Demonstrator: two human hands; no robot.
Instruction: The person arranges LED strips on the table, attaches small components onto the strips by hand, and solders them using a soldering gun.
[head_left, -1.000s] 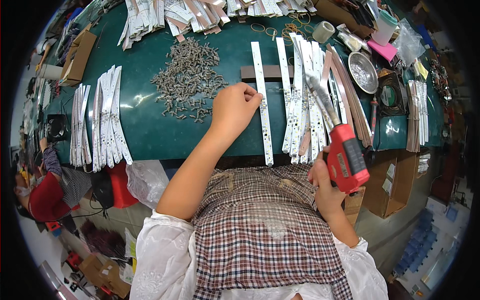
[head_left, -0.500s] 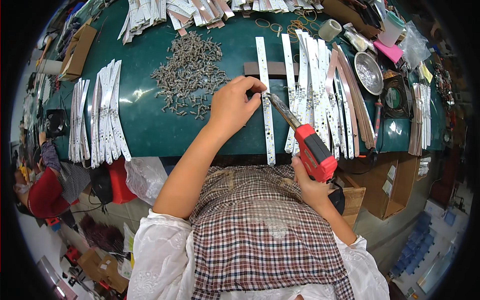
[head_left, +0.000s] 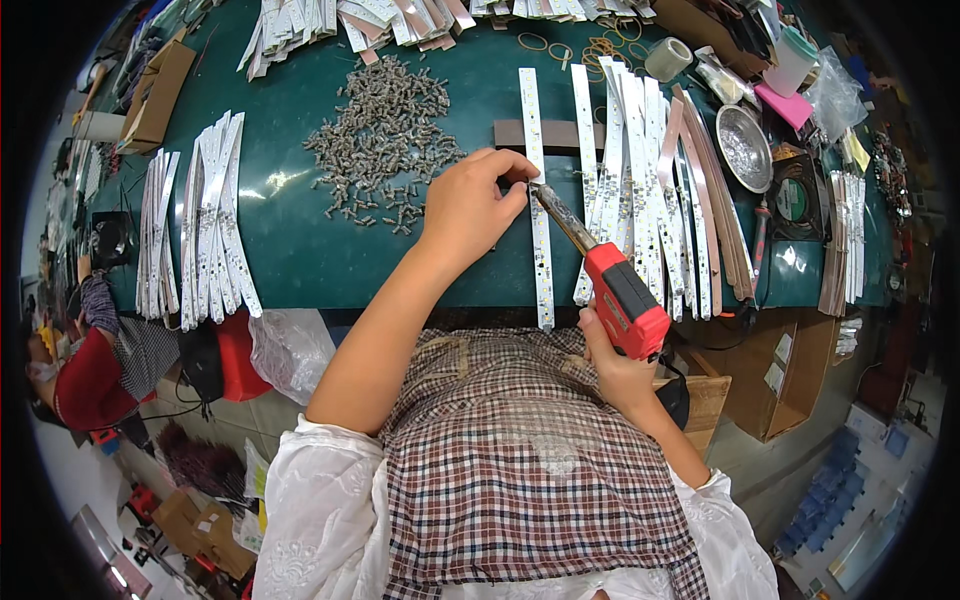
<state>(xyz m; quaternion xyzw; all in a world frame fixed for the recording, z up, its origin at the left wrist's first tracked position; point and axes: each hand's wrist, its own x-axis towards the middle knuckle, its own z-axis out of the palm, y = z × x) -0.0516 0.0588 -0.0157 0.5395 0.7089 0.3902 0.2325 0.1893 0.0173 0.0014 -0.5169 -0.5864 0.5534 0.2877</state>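
Observation:
My right hand (head_left: 622, 374) is wrapped around a red and black soldering gun (head_left: 626, 302). Its metal tip points up and left, meeting a white LED strip (head_left: 542, 252) near the strip's middle. The strip lies lengthwise in front of me, its upper part across a dark brown bar (head_left: 510, 133). My left hand (head_left: 466, 207) comes in from the left, thumb and forefinger pinched at the strip's edge close to the tip. Whatever is between those fingertips is too small to make out. Left of that hand spreads a pile of small metal connectors (head_left: 378, 135).
More LED strips (head_left: 640, 200) lie just right of the work, and two bundles (head_left: 210, 220) are at the left. Farther right are a metal bowl (head_left: 743, 148) and a fan (head_left: 795, 200). Rubber bands (head_left: 600, 47) and a tape roll (head_left: 667, 60) sit at the back.
The whole view has shifted slightly. Both hands hold nearly the same pose, with the soldering gun's tip still at the strip beside my left fingertips.

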